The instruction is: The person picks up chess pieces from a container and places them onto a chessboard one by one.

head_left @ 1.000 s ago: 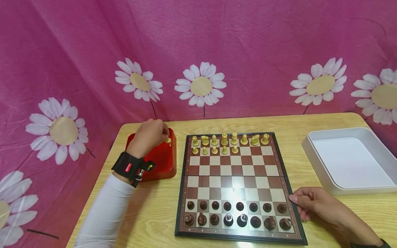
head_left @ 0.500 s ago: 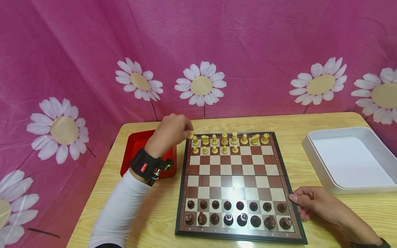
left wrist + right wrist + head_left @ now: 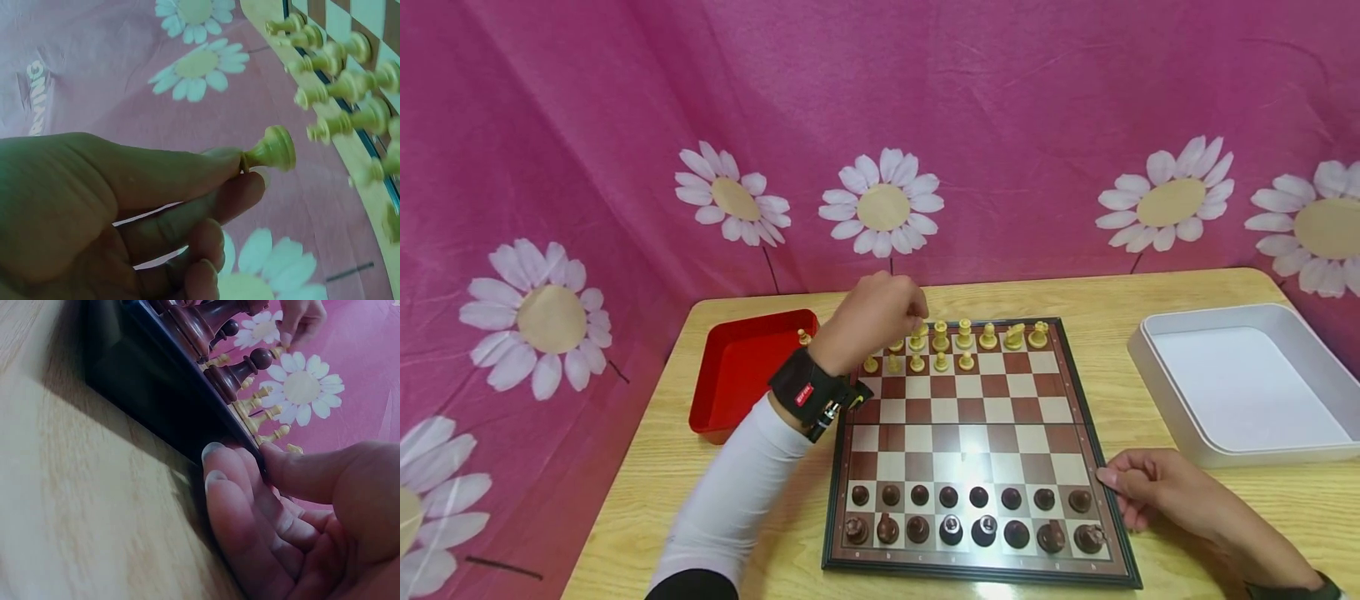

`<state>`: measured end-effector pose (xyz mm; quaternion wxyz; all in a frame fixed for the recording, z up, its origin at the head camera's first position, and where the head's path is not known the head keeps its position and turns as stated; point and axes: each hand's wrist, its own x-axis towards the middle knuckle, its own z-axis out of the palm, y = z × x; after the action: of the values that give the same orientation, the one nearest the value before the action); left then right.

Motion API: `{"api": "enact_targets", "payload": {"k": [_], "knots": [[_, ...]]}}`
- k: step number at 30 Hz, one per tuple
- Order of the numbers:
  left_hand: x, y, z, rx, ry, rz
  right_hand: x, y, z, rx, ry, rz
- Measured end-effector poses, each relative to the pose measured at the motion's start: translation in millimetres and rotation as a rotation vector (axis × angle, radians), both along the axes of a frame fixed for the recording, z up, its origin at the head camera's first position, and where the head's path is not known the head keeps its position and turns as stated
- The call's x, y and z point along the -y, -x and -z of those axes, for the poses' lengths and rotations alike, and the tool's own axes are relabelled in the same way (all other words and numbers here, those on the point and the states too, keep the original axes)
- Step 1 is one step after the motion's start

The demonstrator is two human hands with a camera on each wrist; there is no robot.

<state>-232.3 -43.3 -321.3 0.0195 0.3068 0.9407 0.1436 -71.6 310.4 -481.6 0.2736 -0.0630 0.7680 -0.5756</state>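
Observation:
My left hand (image 3: 876, 317) is over the far left part of the chessboard (image 3: 973, 410). Between thumb and forefinger it pinches a pale yellow pawn (image 3: 273, 149), base outward, the pawn's top hidden by the fingertips. Under and beside this hand stand the yellow back-row pieces (image 3: 964, 334), some partly covered, with several yellow pawns (image 3: 941, 362) in front of them. At the near right, my right hand (image 3: 1168, 492) holds the board's edge, thumb on the rim and fingers against the side (image 3: 156, 412). Two rows of dark brown pieces (image 3: 951, 529) stand on the near side.
A red box (image 3: 707, 383) sits left of the board, with a yellow chess piece (image 3: 803, 337) at its far right side. On the right stands a white tray (image 3: 1180, 433). Behind the wooden table (image 3: 775, 533) hangs a pink cloth with daisies (image 3: 1015, 125).
My left hand has moved right from the red box to above the board's far rows, carrying the yellow pawn. The right hand stays at the board's edge.

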Motion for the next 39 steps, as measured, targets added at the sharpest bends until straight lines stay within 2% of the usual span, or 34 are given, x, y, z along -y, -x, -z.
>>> {"api": "enact_targets", "payload": {"k": [5, 12, 19, 27, 32, 39], "knots": [[-19.2, 4.7, 3.1, -0.013, 0.010, 0.073, 0.4, 0.2, -0.7, -0.009, 0.003, -0.004], [-45.2, 5.4, 9.9, 0.026, 0.011, 0.111, 0.6, -0.8, 0.4, -0.002, 0.018, 0.002], [-67.1, 2.6, 22.8, 0.005, 0.030, 0.165, -0.4, -1.3, 0.9, -0.010, 0.027, -0.001], [-81.0, 2.6, 44.1, -0.052, 0.082, 0.177, -0.3, -0.8, 0.4, -0.003, 0.027, -0.002], [-86.2, 3.0, 53.9, -0.058, 0.106, 0.181, -0.7, -0.6, 0.1, 0.006, 0.036, -0.004], [-89.4, 0.4, 63.7, -0.065, 0.185, 0.194, -1.7, 0.1, 1.6, 0.008, 0.041, -0.009]]}}
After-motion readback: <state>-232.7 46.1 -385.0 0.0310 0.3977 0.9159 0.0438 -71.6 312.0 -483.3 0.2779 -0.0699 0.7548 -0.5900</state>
